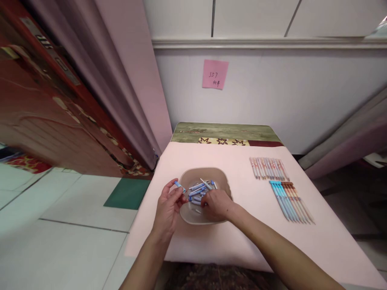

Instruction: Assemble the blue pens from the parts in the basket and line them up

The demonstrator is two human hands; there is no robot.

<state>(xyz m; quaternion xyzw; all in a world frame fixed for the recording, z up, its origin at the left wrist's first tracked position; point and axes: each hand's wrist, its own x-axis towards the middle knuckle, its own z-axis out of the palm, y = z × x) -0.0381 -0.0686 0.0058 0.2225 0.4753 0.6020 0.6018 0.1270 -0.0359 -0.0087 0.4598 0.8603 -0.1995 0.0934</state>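
A beige plastic basin [222, 174] stands on the table, with several blue and white pen parts [197, 191] lying loose inside. My left hand [171, 201] is at the basin's left rim, its thumb and fingers pinching a short light-blue pen part [179, 186]. Over the right side of the basin, my right hand [215, 204] reaches in among the parts. Its fingers are bent together and point down; what they grip, if anything, is hidden.
To the right lie a row of pale patterned pens [268, 168] and, nearer, a row of blue-topped and brown-topped pens [290, 201]. A pale pink cloth [242, 237] covers most of the table. A pink note [215, 74] is stuck on the wall behind.
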